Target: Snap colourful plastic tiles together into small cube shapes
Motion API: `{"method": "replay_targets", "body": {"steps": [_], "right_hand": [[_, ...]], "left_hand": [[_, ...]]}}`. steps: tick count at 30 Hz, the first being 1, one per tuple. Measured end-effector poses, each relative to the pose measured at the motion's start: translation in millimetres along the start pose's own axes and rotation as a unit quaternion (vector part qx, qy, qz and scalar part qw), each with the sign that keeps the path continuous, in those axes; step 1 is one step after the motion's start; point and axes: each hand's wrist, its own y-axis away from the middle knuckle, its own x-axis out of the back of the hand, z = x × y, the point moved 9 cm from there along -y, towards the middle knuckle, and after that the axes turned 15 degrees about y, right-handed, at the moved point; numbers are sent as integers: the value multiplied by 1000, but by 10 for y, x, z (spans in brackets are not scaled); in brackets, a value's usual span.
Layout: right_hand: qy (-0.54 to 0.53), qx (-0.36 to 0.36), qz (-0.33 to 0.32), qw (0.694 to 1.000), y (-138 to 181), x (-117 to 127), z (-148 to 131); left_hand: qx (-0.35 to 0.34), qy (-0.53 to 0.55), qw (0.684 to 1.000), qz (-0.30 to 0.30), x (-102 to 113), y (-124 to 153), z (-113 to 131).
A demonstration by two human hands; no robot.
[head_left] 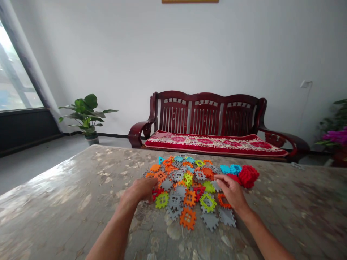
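Flat notched plastic building pieces in orange, grey, lime, red and blue lie in a loose pile on the table. My left hand [143, 189] rests at the pile's left edge, fingers and thumb apart, beside an orange piece [160, 176] and a lime piece with square holes [162, 200]. Over the right side of the pile, my right hand [230, 189] has its fingers loosely stretched, close to a grey piece [216, 186]. No held piece shows in either hand. Just beyond the right hand stands a red assembled cluster of pieces [248, 176], with blue pieces [235, 169] beside it.
The table [81, 202] has a patterned grey-brown cover. Behind it stands a dark red wooden bench [206, 117] with a red floral cushion [206, 141]. A potted plant [89, 112] is at the left, and purple flowers [336, 136] are at the far right.
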Motion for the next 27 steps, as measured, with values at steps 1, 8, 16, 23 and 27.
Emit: {"method": "replay_targets", "body": {"steps": [1, 8, 16, 23, 27], "right_hand": [[10, 3, -15, 1000, 4, -28, 13], [130, 84, -113, 982, 120, -334, -303], [242, 117, -172, 948, 235, -581, -554], [215, 96, -162, 958, 214, -566, -494], [181, 91, -154, 967, 207, -531, -499]], "left_hand": [[1, -8, 1000, 2, 7, 9, 15], [-21, -21, 999, 25, 44, 8, 61], [-28, 18, 999, 40, 60, -99, -67], [-28, 84, 994, 56, 102, -138, -118], [-36, 89, 994, 60, 128, -116, -90]]}}
